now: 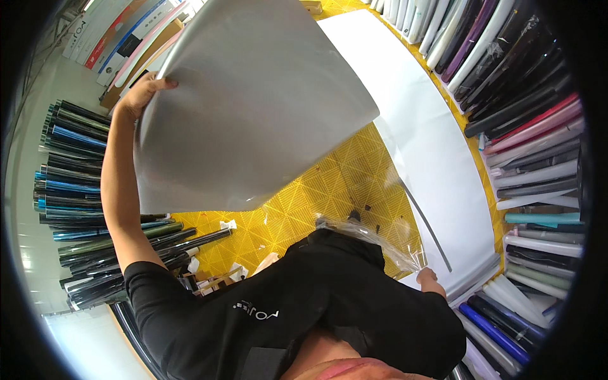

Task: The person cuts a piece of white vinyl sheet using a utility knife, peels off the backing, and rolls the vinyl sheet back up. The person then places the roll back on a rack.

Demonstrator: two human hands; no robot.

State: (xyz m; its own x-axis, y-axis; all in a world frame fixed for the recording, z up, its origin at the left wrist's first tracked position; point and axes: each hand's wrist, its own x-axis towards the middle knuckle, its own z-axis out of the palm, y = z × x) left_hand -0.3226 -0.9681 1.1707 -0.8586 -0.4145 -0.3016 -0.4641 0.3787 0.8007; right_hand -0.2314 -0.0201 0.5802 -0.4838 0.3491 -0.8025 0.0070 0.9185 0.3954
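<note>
A large grey film sheet (pixel 256 104) hangs at the upper left, its near edge reaching across the floor. My left hand (pixel 142 94) grips its left edge, thumb on the face of the sheet and the arm raised. Down at the right, my right hand (pixel 430 279) is closed around gathered clear plastic film (pixel 380 240), which trails across my front. Just beyond that hand lies a long white sheet (pixel 437 156), spread along the right side. A thin dark strip (pixel 427 225) rests along its inner edge. A greyish roll (pixel 475 280) lies at its near end.
Racked film rolls (pixel 527 147) line the right side. More dark and blue rolls (pixel 78 178) project from the left wall, some reaching over the yellow patterned floor (pixel 327 185). Long boxes (pixel 114 38) stand at the upper left. White scraps (pixel 228 224) lie on the floor.
</note>
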